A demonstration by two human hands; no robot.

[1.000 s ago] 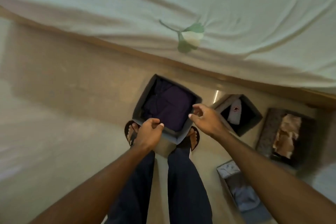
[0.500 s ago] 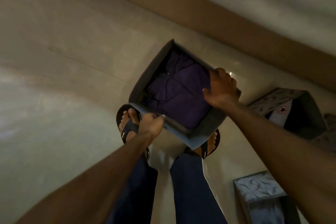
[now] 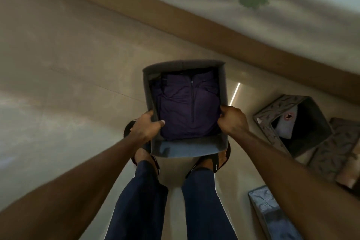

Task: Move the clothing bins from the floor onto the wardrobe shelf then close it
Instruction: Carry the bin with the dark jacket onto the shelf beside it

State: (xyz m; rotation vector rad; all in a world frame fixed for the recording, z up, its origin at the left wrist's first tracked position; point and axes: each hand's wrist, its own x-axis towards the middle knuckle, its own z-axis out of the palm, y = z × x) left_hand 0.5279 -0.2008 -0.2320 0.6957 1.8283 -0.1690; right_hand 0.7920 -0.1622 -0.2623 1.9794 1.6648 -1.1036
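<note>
Grey fabric bin [image 3: 186,150] with a folded purple zip top [image 3: 188,107] is in your hands, left hand [image 3: 146,127] and right hand [image 3: 232,121] clamping opposite rims above your feet. Three more bins wait on the floor [image 3: 68,64]; wardrobe unseen.

Bare forearms, no sleeves, watch or rings; left hand [image 3: 146,127] at 9 o'clock, right hand [image 3: 233,121] at 3. Dark navy trousers [image 3: 140,200] cover both legs. Black flip-flops [image 3: 216,163] with wide straps at 6 o'clock.
</note>
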